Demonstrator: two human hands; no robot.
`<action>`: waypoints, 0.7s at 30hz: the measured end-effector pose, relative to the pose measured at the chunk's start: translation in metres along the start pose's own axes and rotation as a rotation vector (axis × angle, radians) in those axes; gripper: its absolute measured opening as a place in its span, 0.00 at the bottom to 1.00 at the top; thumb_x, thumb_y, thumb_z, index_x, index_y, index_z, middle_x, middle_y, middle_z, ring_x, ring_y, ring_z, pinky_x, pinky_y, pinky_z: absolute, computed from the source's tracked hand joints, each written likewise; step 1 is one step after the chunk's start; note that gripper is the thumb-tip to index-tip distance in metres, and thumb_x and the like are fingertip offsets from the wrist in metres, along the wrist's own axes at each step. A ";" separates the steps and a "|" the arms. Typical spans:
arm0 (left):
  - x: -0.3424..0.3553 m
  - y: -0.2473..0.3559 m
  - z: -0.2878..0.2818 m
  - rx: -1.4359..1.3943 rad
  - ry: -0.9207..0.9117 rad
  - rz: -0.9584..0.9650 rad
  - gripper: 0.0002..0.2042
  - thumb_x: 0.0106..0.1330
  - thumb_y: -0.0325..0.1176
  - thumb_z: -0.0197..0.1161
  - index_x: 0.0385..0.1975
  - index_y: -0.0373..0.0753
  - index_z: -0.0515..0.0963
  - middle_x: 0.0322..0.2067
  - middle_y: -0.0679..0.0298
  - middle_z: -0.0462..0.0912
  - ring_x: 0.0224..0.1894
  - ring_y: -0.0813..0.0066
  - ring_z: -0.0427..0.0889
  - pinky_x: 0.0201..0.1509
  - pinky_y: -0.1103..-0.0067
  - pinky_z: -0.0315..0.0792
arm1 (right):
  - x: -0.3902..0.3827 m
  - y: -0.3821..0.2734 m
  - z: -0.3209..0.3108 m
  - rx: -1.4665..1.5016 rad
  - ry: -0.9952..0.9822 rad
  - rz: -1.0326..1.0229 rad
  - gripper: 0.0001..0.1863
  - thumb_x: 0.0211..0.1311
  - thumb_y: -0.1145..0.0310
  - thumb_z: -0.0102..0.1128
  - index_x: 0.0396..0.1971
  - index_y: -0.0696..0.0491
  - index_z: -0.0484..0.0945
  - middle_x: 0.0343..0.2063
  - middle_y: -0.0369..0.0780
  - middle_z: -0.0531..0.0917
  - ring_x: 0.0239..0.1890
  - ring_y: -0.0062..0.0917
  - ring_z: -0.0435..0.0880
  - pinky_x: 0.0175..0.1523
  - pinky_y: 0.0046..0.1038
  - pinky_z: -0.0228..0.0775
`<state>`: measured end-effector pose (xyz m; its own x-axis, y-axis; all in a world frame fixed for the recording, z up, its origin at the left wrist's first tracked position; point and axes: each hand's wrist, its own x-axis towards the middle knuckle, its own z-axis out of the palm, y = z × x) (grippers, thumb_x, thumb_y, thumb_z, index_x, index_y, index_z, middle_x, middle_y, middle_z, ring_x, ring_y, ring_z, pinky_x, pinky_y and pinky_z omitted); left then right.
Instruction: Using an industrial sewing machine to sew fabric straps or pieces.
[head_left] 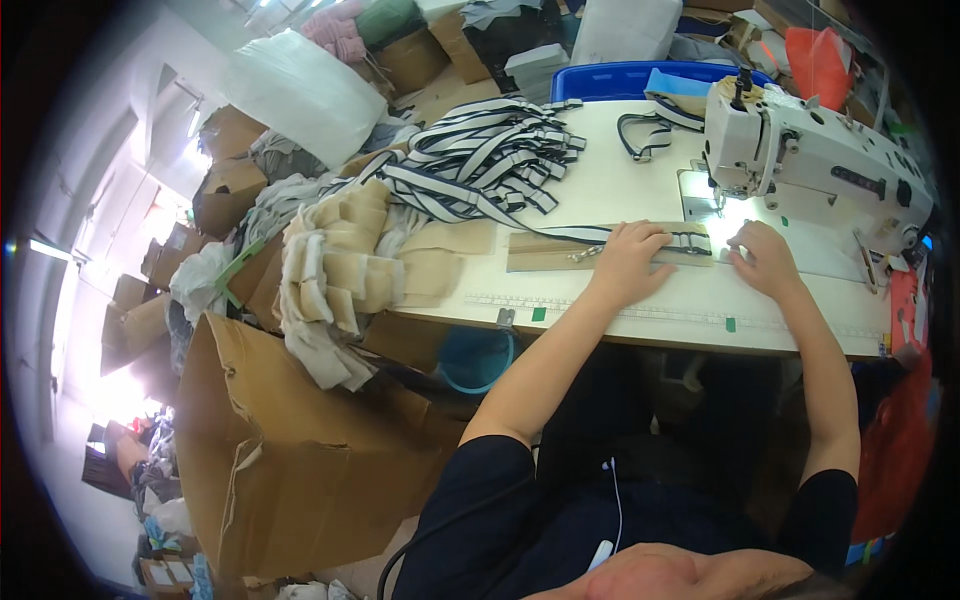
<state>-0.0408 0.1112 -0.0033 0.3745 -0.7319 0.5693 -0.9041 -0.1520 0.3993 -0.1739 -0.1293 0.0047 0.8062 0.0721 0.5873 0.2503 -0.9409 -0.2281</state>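
A flat tan fabric strip [553,254] lies along the sewing table's front, with a navy-and-white striped strap [560,233] running over it. My left hand [630,262] rests on both, palm down, thumb apart from the fingers. Just left of that hand, a small metal clasp [585,254] shows on the strip. Beyond its fingertips, the strap's buckled end [688,242] lies at the strip's right end. Nearby, my right hand [765,258] rests on the table, thumb and forefinger apart. The white sewing machine [815,160] stands behind it, its lamp lighting the needle area.
A pile of striped straps [490,150] covers the table's back left. Stacked tan fabric pieces [345,260] hang over the left edge, above a cardboard box [300,450]. One strap loop [645,140] lies near the machine. A blue bin [600,82] stands behind the table.
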 end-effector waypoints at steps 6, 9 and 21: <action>-0.002 -0.001 -0.002 0.034 -0.007 -0.005 0.19 0.52 0.36 0.69 0.44 0.38 0.79 0.47 0.61 0.79 0.54 0.61 0.73 0.61 0.68 0.63 | 0.001 0.000 0.002 0.042 0.013 -0.016 0.06 0.47 0.73 0.64 0.26 0.53 0.76 0.24 0.38 0.75 0.29 0.33 0.74 0.36 0.33 0.67; -0.002 0.000 -0.002 0.019 -0.014 -0.015 0.19 0.52 0.37 0.69 0.44 0.38 0.79 0.47 0.61 0.78 0.54 0.61 0.73 0.61 0.69 0.63 | 0.001 0.000 0.002 0.043 0.022 -0.030 0.06 0.48 0.73 0.64 0.26 0.53 0.76 0.24 0.38 0.75 0.29 0.33 0.74 0.36 0.33 0.67; -0.001 -0.001 -0.006 0.012 -0.043 -0.037 0.19 0.53 0.37 0.69 0.45 0.39 0.79 0.48 0.60 0.78 0.54 0.60 0.73 0.62 0.69 0.63 | 0.003 0.000 0.003 0.028 0.009 0.004 0.06 0.48 0.73 0.64 0.25 0.54 0.75 0.23 0.38 0.74 0.28 0.33 0.74 0.35 0.33 0.67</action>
<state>-0.0389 0.1157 -0.0003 0.3984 -0.7535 0.5229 -0.8925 -0.1869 0.4106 -0.1700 -0.1279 0.0047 0.8022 0.0654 0.5935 0.2622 -0.9316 -0.2518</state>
